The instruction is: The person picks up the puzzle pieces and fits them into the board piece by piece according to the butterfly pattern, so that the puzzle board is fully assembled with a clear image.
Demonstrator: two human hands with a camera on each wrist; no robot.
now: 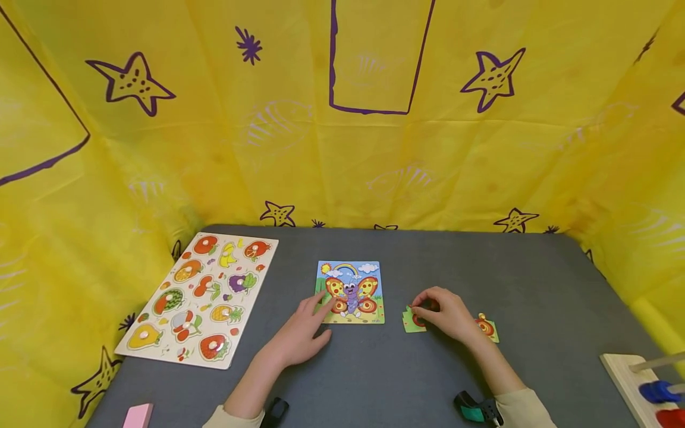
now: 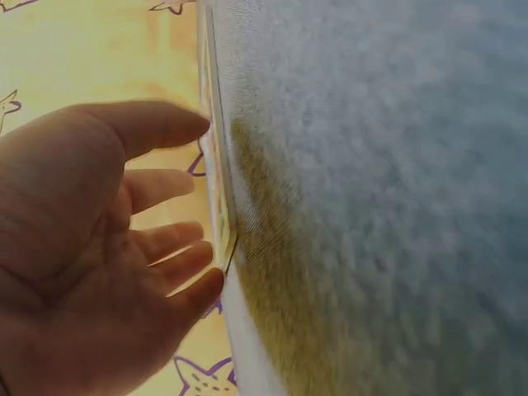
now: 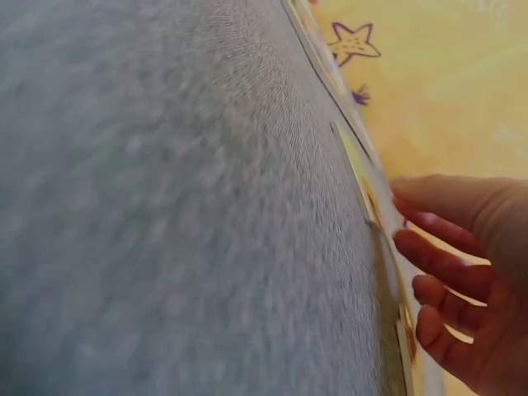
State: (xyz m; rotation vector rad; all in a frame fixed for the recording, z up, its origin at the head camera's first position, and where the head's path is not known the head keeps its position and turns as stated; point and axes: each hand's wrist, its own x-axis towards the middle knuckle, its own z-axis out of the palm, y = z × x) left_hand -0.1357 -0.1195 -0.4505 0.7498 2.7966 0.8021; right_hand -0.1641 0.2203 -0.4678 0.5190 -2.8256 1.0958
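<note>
A square butterfly puzzle board (image 1: 350, 291) lies mid-table, its picture facing up. At its left side my left hand (image 1: 302, 333) has its fingertips on the edge, fingers loosely extended and thumb apart. To the right of the board, my right hand (image 1: 446, 312) pinches a green puzzle piece (image 1: 412, 323) with thumb and index finger; the hand covers part of it. This piece appears flat on the table. Beyond the right wrist lies another puzzle piece (image 1: 487, 328), with red and yellow rings, partly behind the forearm. The right wrist view shows the right hand's thumb (image 3: 429, 194) close above a piece's edge.
A fruit peg puzzle (image 1: 198, 297) occupies the table's left side. A pink block (image 1: 138, 415) sits at the front left. A wooden frame with rods and blue and red beads (image 1: 658, 391) stands at the right edge. Yellow patterned cloth (image 1: 364, 148) encloses the dark table.
</note>
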